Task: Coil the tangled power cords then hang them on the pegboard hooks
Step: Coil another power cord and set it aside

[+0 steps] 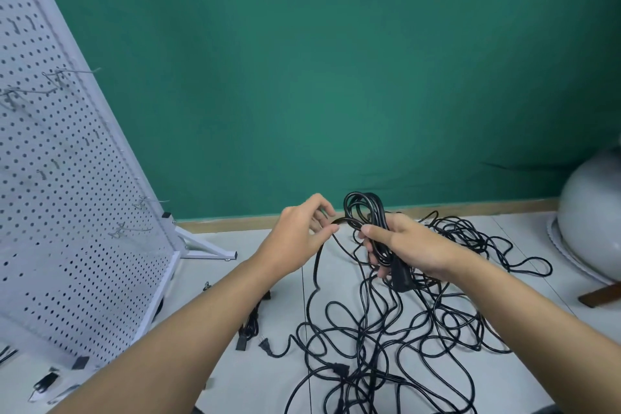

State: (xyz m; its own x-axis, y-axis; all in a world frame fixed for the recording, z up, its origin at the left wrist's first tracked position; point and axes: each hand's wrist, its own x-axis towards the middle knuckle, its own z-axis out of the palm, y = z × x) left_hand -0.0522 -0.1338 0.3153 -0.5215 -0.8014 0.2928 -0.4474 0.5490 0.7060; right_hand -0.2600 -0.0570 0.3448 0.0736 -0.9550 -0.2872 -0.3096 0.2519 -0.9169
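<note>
**Coil gripped in the right hand, a strand pinched in the left**

A partly wound coil [364,208] of black cord is gripped by the curled fingers and thumb of the right hand [403,245], its loops standing up above the fist and a black connector [403,277] hanging just below it. A single strand [342,220] leading into the coil is pinched between the thumb and fingertips of the left hand [295,232], just beside the right. Below both hands, the tangled cords [386,329] are spread in loose overlapping loops on the pale floor [235,279], with one two-pin plug [265,344] lying at the left edge of the heap. A small separate bundle [250,319] is seen partly hidden behind the left forearm. The white pegboard [67,178] is set to the left (leaning in this wide view), and its wire hooks [75,71] are bare.
</note>
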